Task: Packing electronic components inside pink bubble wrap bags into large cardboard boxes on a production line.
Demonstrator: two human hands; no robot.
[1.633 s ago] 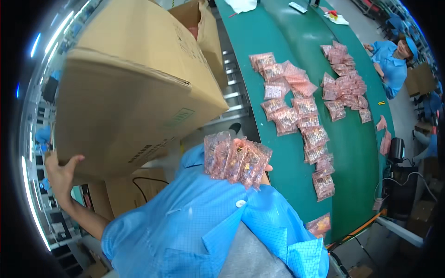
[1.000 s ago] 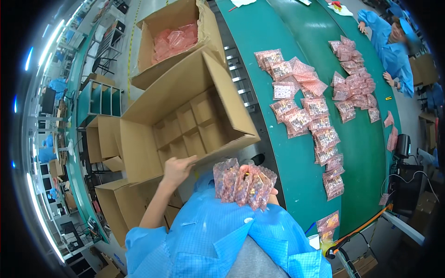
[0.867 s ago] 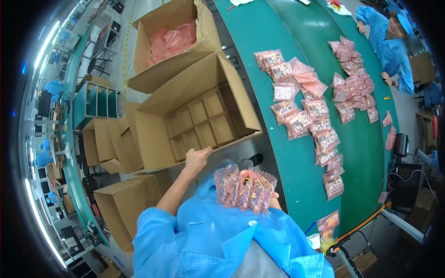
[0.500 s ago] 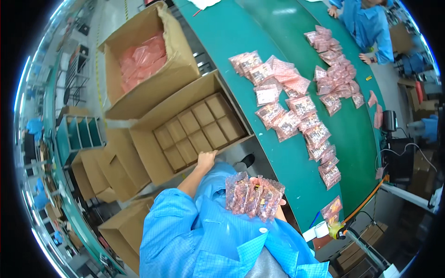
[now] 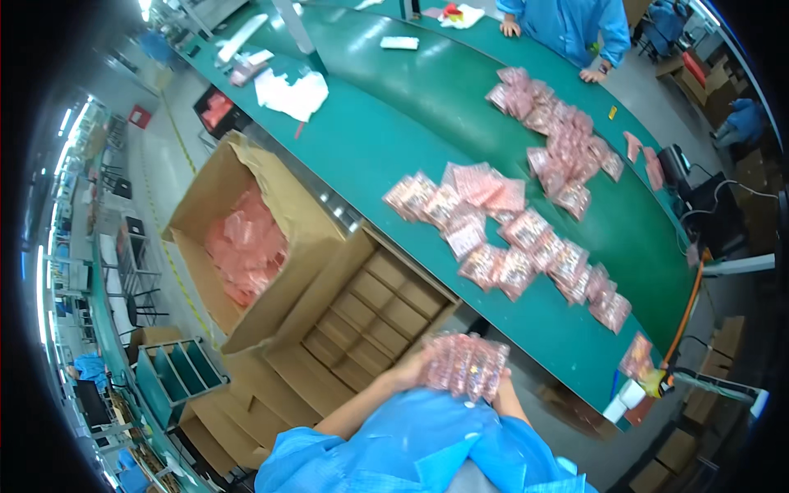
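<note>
Held upright side by side in front of my body is a row of several pink see-through bubble bags (image 5: 466, 367). Small coloured parts that look like circuit boards show inside them. My left hand (image 5: 409, 372) grips the row at its left end, and my right hand (image 5: 503, 384) closes on the right end, its fingers mostly hidden behind the bags. Just beyond my left hand stands an open carton (image 5: 325, 304) with cardboard dividers (image 5: 374, 316) forming compartments. On the green bench to the right, more such bags (image 5: 526, 234) lie in a loose line.
A larger carton (image 5: 308, 267) of pink bags (image 5: 246, 251) stands farther left. Another pile of bags (image 5: 567, 144) lies across the bench (image 5: 370, 148), near a co-worker in blue (image 5: 567, 33). A green rack (image 5: 177, 374) stands left; an orange-handled tool (image 5: 657, 382) is at the bench's near right corner.
My left hand has left the divided carton's edge and come to the bags' left end. The row has turned slightly, and my view has swung, showing more of the bench's far end.
</note>
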